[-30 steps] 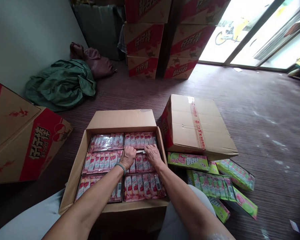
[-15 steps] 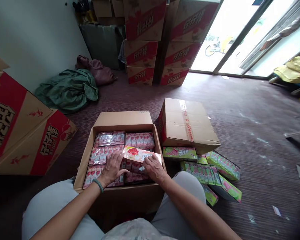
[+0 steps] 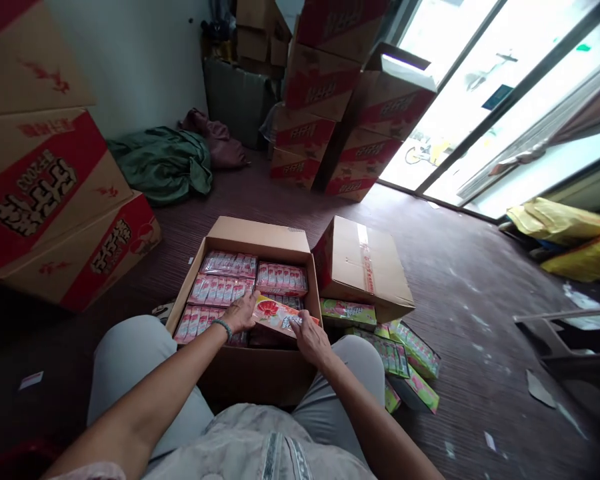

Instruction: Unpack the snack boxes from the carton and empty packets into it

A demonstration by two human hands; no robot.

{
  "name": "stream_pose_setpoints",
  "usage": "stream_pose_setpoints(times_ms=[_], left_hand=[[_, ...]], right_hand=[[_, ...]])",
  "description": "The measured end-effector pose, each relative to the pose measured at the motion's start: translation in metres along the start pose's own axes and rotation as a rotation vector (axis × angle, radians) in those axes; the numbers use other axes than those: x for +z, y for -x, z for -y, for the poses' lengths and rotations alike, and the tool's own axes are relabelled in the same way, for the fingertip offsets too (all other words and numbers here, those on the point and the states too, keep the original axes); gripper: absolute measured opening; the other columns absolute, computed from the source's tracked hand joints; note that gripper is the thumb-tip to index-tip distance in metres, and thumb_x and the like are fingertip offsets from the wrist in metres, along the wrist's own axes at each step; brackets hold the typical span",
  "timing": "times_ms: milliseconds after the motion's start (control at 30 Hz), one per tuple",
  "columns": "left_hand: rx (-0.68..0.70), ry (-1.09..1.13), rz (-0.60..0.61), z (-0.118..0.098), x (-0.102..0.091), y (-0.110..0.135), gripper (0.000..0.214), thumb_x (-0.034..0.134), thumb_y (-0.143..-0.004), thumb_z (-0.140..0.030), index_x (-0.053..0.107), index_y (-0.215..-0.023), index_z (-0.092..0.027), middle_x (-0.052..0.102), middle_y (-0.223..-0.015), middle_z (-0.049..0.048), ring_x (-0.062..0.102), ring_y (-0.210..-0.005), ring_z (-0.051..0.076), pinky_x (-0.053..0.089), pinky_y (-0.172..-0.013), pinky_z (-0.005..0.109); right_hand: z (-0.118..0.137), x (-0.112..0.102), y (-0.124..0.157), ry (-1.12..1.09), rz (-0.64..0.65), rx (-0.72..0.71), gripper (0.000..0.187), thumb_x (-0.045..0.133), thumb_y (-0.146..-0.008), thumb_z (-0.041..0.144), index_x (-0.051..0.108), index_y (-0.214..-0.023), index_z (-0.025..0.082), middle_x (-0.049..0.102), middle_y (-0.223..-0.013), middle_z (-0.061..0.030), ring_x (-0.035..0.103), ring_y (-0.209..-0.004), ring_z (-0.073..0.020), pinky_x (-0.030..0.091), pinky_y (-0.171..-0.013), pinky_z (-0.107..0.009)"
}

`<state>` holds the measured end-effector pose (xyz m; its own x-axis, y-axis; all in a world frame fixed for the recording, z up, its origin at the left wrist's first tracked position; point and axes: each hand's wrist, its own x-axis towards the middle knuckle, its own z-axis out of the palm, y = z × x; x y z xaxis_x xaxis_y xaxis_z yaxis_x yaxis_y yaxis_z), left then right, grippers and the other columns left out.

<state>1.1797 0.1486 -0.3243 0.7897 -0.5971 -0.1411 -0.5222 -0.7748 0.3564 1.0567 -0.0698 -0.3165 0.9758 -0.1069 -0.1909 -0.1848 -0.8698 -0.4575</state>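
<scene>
An open carton [image 3: 255, 232] stands between my knees, filled with several pink clear-wrapped packs [image 3: 223, 290] in rows. Over its right-hand column I hold a small orange-and-white box [image 3: 280, 313] with a red fruit picture, slightly tilted. My left hand [image 3: 241, 313], with a green bead bracelet at the wrist, closes on the box's left end. The right end is in my right hand [image 3: 311, 337], its thumb on top. Part of the right column is hidden under the box.
A taped carton [image 3: 375, 260] leans at the right, on or against green packs [image 3: 347, 312]. More green packs [image 3: 415, 350] lie scattered on the floor. Big red-printed cartons [image 3: 40, 180] stand left, others [image 3: 305, 133] behind. A green cloth heap [image 3: 165, 163] lies by the wall.
My view has turned and tilted. The left hand has moved from beside the box's left end to a grip on it. The box stays over the carton's right column.
</scene>
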Motion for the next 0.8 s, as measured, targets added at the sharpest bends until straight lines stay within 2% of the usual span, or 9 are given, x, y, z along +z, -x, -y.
stream_pose_setpoints(times_ms=[67, 133, 200, 300, 367, 533, 700, 800], left_hand=[[-0.016, 0.017, -0.041, -0.007, 0.011, 0.012, 0.074, 0.071, -0.062, -0.020, 0.044, -0.130, -0.011, 0.052, -0.123, 0.0185, 0.059, -0.107, 0.031, 0.050, -0.093, 0.042], [-0.010, 0.046, -0.091, -0.013, 0.024, 0.022, 0.074, 0.073, -0.064, -0.024, 0.042, -0.130, -0.010, 0.048, -0.129, 0.0198, 0.051, -0.120, 0.032, 0.044, -0.102, 0.043], [0.009, 0.081, -0.126, -0.014, 0.034, 0.028, 0.082, 0.076, -0.064, -0.030, 0.037, -0.134, -0.010, 0.044, -0.135, 0.0198, 0.043, -0.130, 0.031, 0.039, -0.109, 0.041], [0.054, 0.119, -0.149, -0.010, 0.043, 0.029, 0.089, 0.077, -0.065, -0.043, 0.034, -0.137, -0.012, 0.046, -0.137, 0.0186, 0.044, -0.129, 0.031, 0.039, -0.108, 0.042], [0.078, 0.125, -0.164, -0.008, 0.044, 0.028, 0.080, 0.072, -0.070, -0.044, 0.037, -0.136, -0.013, 0.049, -0.134, 0.0175, 0.045, -0.127, 0.030, 0.041, -0.106, 0.043], [0.056, 0.113, -0.199, -0.010, 0.042, 0.026, 0.052, 0.059, -0.080, -0.032, 0.048, -0.126, -0.013, 0.055, -0.123, 0.0163, 0.049, -0.119, 0.028, 0.045, -0.100, 0.042], [0.051, 0.074, -0.180, -0.013, 0.039, 0.029, 0.045, 0.053, -0.083, -0.024, 0.049, -0.126, -0.010, 0.055, -0.122, 0.0165, 0.049, -0.116, 0.028, 0.043, -0.101, 0.041], [0.058, 0.047, -0.155, -0.013, 0.034, 0.031, 0.050, 0.057, -0.081, -0.026, 0.048, -0.127, -0.011, 0.055, -0.123, 0.0156, 0.049, -0.116, 0.028, 0.042, -0.102, 0.041]], right_hand=[[0.013, -0.007, -0.003, 0.062, 0.027, -0.031, 0.035, 0.026, -0.102, 0.043, 0.046, -0.118, 0.019, 0.064, -0.110, -0.0084, 0.063, -0.099, -0.0192, 0.041, -0.073, -0.027], [0.026, -0.012, -0.006, 0.188, 0.072, -0.123, 0.032, 0.025, -0.103, 0.039, 0.048, -0.117, 0.021, 0.064, -0.109, -0.0077, 0.065, -0.093, -0.0193, 0.041, -0.069, -0.027], [0.040, -0.015, -0.008, 0.308, 0.115, -0.202, 0.033, 0.026, -0.102, 0.036, 0.046, -0.123, 0.020, 0.065, -0.106, -0.0091, 0.066, -0.090, -0.0207, 0.043, -0.068, -0.028], [0.061, -0.015, -0.012, 0.410, 0.189, -0.273, 0.036, 0.032, -0.100, 0.028, 0.043, -0.132, 0.015, 0.067, -0.105, -0.0131, 0.066, -0.094, -0.0231, 0.046, -0.074, -0.029], [0.073, -0.014, -0.016, 0.449, 0.240, -0.293, 0.033, 0.036, -0.097, 0.020, 0.050, -0.126, 0.013, 0.068, -0.104, -0.0143, 0.067, -0.094, -0.0243, 0.048, -0.075, -0.030], [0.093, -0.009, -0.028, 0.478, 0.327, -0.322, 0.029, 0.043, -0.090, 0.012, 0.066, -0.108, 0.009, 0.071, -0.098, -0.0174, 0.068, -0.094, -0.0270, 0.051, -0.076, -0.030], [0.094, -0.006, -0.040, 0.490, 0.384, -0.346, 0.029, 0.046, -0.089, 0.014, 0.070, -0.106, 0.010, 0.071, -0.104, -0.0174, 0.068, -0.100, -0.0266, 0.053, -0.083, -0.032], [0.085, -0.007, -0.041, 0.509, 0.400, -0.337, 0.029, 0.048, -0.089, 0.017, 0.070, -0.108, 0.012, 0.071, -0.105, -0.0164, 0.067, -0.102, -0.0274, 0.053, -0.083, -0.035]])
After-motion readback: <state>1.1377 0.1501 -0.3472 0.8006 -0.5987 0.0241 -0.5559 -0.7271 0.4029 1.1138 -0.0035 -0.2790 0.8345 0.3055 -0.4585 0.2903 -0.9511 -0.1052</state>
